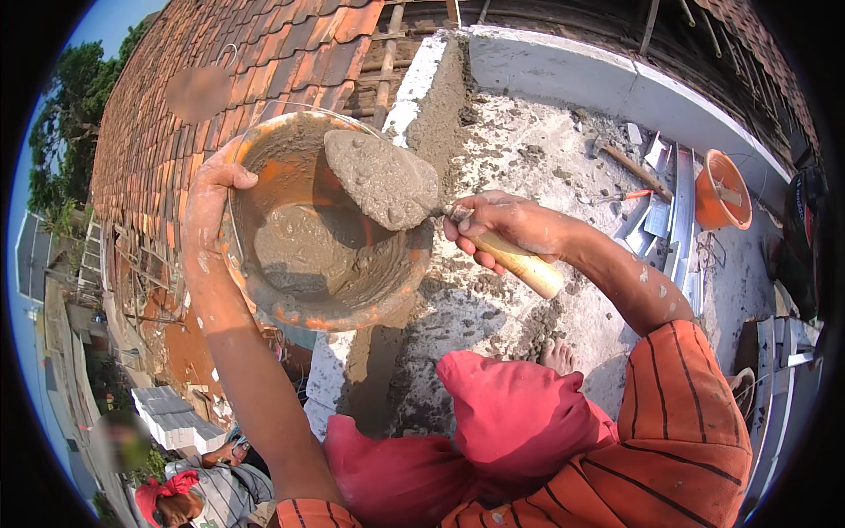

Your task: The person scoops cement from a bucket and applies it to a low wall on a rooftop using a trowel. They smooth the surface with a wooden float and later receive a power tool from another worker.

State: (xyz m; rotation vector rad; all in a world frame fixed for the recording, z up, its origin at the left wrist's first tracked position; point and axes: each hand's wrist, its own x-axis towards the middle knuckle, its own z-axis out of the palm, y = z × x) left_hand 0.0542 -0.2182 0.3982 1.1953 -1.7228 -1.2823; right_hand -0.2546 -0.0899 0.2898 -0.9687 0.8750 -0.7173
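My left hand [216, 189] grips the rim of a mortar-caked orange bucket [339, 312], which is tilted toward me and holds wet grey mortar [299, 251]. My right hand [506, 224] is closed on the wooden handle [528, 268] of a trowel. The trowel's blade, heaped with grey mortar [378, 176], hangs over the upper right part of the bucket, hiding some of its inside. Beneath the bucket runs a narrow wall topped with smeared mortar [370, 370]. A bare foot [557, 352] shows on the dusty white surface below my right arm.
A tiled roof [229, 44] slopes at left. A low white wall [563, 66] borders the back. At right lie a wooden-handled tool [634, 172], metal channels [682, 238] and an orange bucket [722, 198]. A co-worker [202, 493] is at lower left, near stacked pale blocks [176, 418].
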